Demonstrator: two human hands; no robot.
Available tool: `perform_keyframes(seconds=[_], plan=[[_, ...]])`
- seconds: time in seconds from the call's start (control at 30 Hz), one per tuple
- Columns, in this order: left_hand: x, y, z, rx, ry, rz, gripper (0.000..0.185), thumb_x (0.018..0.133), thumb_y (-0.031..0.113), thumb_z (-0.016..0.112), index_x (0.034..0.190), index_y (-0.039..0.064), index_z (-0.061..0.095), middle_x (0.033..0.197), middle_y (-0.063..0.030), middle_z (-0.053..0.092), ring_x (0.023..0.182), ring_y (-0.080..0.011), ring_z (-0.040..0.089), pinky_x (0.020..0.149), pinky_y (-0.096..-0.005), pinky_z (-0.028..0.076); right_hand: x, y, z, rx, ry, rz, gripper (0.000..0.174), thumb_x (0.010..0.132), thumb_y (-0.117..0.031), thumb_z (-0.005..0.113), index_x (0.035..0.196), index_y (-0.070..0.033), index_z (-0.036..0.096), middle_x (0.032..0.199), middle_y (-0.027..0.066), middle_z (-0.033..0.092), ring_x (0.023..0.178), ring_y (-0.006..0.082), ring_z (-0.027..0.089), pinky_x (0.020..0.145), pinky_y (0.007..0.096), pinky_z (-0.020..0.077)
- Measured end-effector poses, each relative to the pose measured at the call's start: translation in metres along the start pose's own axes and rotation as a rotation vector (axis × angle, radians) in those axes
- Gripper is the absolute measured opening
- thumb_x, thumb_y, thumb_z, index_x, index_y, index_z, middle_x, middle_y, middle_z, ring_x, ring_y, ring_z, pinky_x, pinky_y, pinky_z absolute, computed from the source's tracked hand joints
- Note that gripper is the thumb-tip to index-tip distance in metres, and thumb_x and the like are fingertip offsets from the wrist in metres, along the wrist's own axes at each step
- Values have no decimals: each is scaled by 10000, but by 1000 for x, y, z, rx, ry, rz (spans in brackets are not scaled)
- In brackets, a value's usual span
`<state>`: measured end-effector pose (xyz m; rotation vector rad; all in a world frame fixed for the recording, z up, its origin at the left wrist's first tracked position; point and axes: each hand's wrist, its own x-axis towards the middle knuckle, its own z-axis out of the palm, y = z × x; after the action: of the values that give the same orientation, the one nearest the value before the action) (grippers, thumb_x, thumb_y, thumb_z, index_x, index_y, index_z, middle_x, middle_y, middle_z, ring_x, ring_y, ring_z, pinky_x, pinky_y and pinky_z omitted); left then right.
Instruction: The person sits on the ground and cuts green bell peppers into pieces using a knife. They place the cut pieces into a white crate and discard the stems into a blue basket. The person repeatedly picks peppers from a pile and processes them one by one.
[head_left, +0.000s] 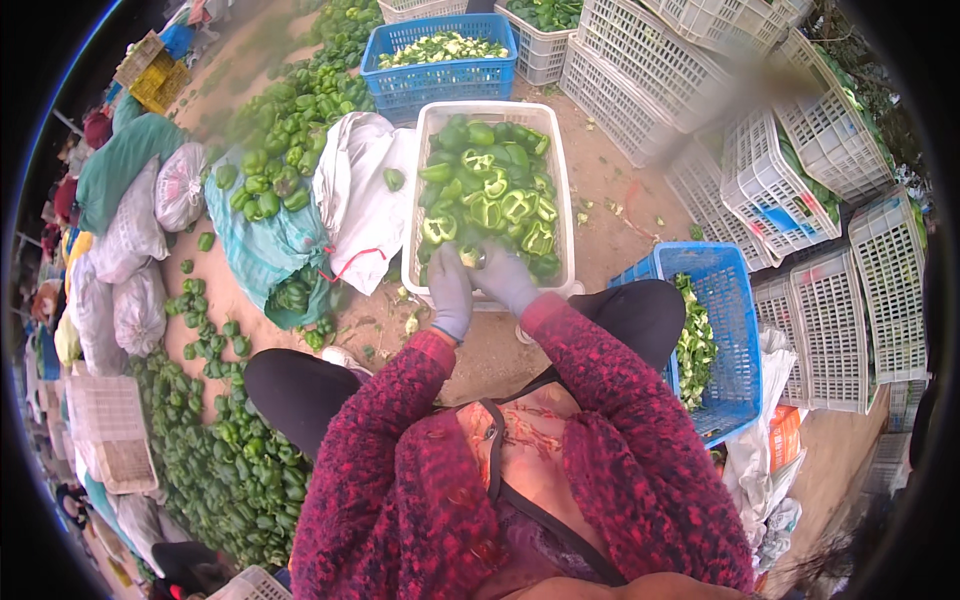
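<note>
Both hands wear pale grey gloves and meet over the near end of a white plastic crate (564, 217). Fingers of my left hand (450, 289) are closed around a green bell pepper (470, 256), whose pale part shows between the hands. Against it presses my right hand (506, 279), with fingers curled. A small greyish, shiny bit shows at the right fingertips; blur hides whether it is a tool. Inside the crate lie whole green bell peppers (454, 139) and, nearer the middle, several cut, hollow ones (487, 212).
Beyond the crate stands a blue basket (442, 79) of pale pepper cores. Another blue basket (724, 352) with cores is by my right knee. Stacked white crates (637, 90) line the right. Leftward are sacks (259, 247), heaped bell peppers (225, 457) and a white cloth sack (367, 195).
</note>
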<state>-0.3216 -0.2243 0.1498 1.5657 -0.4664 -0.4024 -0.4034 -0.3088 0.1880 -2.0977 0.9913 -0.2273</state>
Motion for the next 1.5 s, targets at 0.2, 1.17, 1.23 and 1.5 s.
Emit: perform_keyframes(seconds=[0.2,1.17,1.23,1.5], plan=[[-1,14,1,-103,-84,-28,428,1001,314,637,1269,-19,616,1058,-123,666,972,-158,601,827,-296,506,1,8,-13,280,94,-21,538,847,-382,759,1236,-31,635,895,157,717,835,276,732,725,380,565],[175,-22,19,-110,-194,125,398,1040,329,600,1286,18,561,1163,-106,661,895,-195,673,724,-332,557,-55,118,-238,1176,766,255,378,1036,-408,590,1153,-55,659,891,-6,621,542,43,381,501,227,296],[157,-61,-45,-431,70,-126,359,1044,301,582,1262,17,576,1120,-101,670,817,-179,677,697,-285,542,-84,178,-266,725,844,444,404,1001,-448,636,1141,-70,655,804,-17,573,508,55,400,458,230,306],[75,-215,-359,509,1294,-867,330,910,234,554,971,-50,709,981,-247,738,936,-361,714,779,-442,545,-177,309,-303,248,669,858,471,947,-533,713,1175,-129,626,639,-38,506,439,80,426,378,237,333]])
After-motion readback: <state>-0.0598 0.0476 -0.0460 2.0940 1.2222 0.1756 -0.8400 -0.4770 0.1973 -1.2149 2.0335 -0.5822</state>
